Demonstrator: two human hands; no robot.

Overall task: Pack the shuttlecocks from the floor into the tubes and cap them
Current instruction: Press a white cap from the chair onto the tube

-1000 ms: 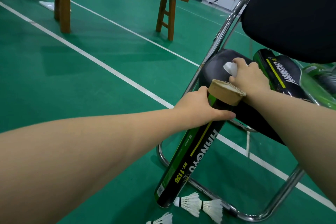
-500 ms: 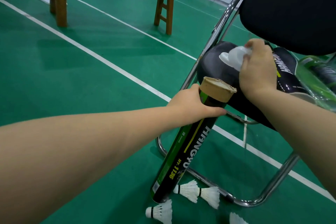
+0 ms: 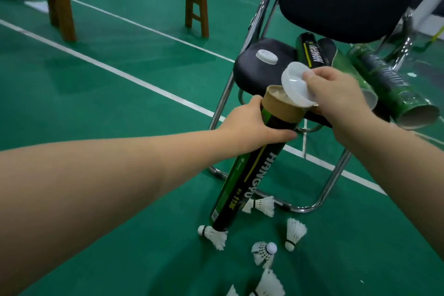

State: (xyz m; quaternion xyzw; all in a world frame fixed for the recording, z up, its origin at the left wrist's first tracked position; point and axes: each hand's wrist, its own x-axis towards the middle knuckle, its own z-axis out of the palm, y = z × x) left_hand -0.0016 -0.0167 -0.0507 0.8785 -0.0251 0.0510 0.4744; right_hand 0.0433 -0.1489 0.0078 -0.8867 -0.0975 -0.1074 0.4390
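Note:
My left hand point(image 3: 252, 125) grips a black-and-green shuttlecock tube point(image 3: 249, 173) near its brown open top; the tube stands tilted with its base on the floor. My right hand point(image 3: 336, 98) holds a translucent white cap point(image 3: 296, 86) tilted against the tube's rim, partly over the opening. White feathers show inside the tube. Several loose shuttlecocks point(image 3: 295, 233) lie on the green floor around the tube's base. A second white cap point(image 3: 266, 56) rests on the chair seat.
A black folding chair point(image 3: 262, 67) with chrome legs stands just behind the tube. More tubes point(image 3: 384, 84) lie on its seat, open ends toward me. A wooden bench point(image 3: 194, 5) stands farther back left. White court lines cross the floor.
My right hand lifted a cap from the chair seat and brought it down to the tube's open top. My left hand kept its hold on the tube.

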